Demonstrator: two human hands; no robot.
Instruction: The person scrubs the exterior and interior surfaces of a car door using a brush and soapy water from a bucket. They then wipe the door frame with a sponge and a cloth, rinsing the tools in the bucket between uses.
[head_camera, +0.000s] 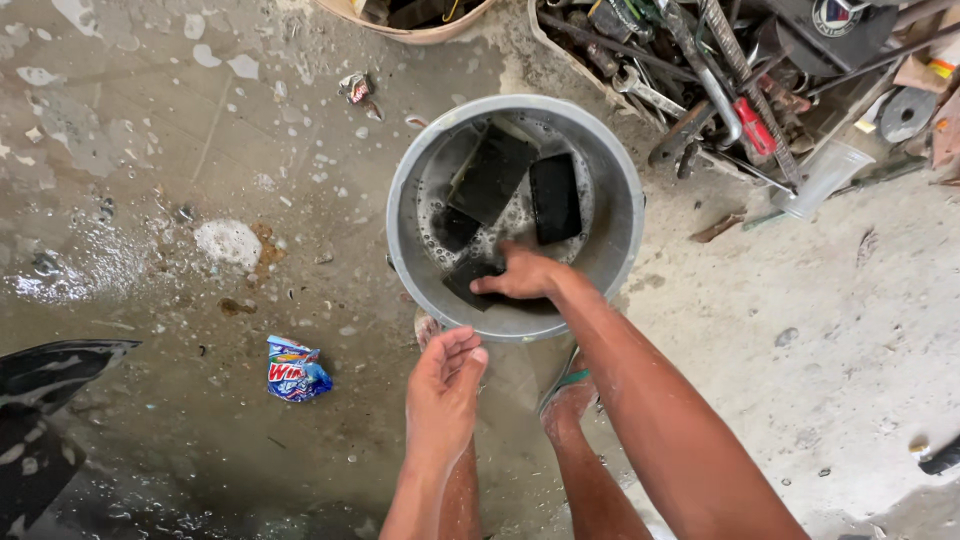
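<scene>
— While the right hand (522, 275) reaches down into the metal basin (618, 215), what does it have hold of?

— It lies on a dark flat piece (468, 280) at the near edge of the soapy water (515, 215). The fingers are spread fairly flat and pressed onto it, the tips pointing left. Whether they actually curl under its edge I cannot tell, since the foam and the hand itself cover that part.

— What else is in the basin?

— Two more dark rectangular pieces: a larger one (492, 172) tilted at the far left, and a narrower one (555, 198) just beside it on the right, standing more upright against the far wall. Suds ring them.

— And the left hand (445, 385)?

— It hangs outside the basin, just below its near rim, holding nothing. The fingers are loosely cupped together, palm turned inward, and wet.

— Where does the basin sit?

— On a wet concrete floor (150, 150), right in front of the person's foot in a sandal (570, 385).

— Around that?

— A crumpled blue sachet (295, 368) lies on the floor to the left, near the left hand. A patch of foam (228, 242) sits farther left. Beyond the basin to the right is a heap of metal tools (700, 70), with a clear plastic cup (822, 178) at its edge.
</scene>
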